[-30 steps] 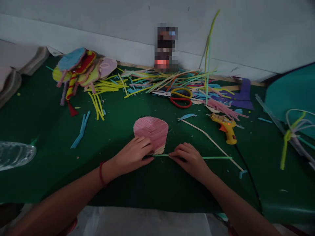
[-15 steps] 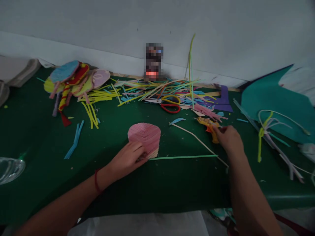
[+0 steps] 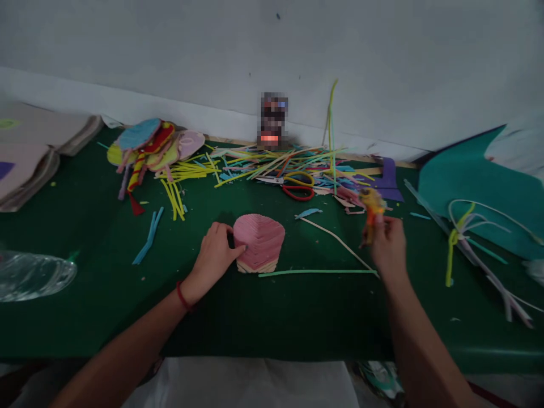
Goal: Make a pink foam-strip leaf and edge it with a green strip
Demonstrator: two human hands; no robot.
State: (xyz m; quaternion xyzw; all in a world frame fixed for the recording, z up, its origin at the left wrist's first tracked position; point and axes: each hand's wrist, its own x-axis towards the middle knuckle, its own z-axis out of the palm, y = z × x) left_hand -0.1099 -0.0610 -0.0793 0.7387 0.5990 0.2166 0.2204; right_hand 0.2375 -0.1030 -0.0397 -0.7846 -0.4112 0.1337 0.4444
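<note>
A pink woven leaf-shaped piece (image 3: pixel 260 241) lies on the green mat (image 3: pixel 272 317) in front of me. My left hand (image 3: pixel 216 255) grips its left edge, fingers curled round it. My right hand (image 3: pixel 387 246) is closed on a yellow glue gun (image 3: pixel 370 205) and holds it upright above the mat, to the right of the piece. A thin green strip (image 3: pixel 318 272) lies flat between my hands, running from the piece's lower edge towards my right hand. A pale long strip (image 3: pixel 335 241) crosses the mat diagonally just beyond it.
A heap of coloured strips (image 3: pixel 272 161) and red-and-yellow scissors (image 3: pixel 297 187) lie along the wall. Finished woven shapes (image 3: pixel 148 144) are stacked at the back left. A clear plastic bottle (image 3: pixel 34 275) lies at the left, teal sheet (image 3: pixel 480 187) and looped cords (image 3: pixel 476 226) at the right.
My right hand let go of the green strip, reached right, took the glue gun and lifted it. My left hand shifted from the piece's lower edge to its left side.
</note>
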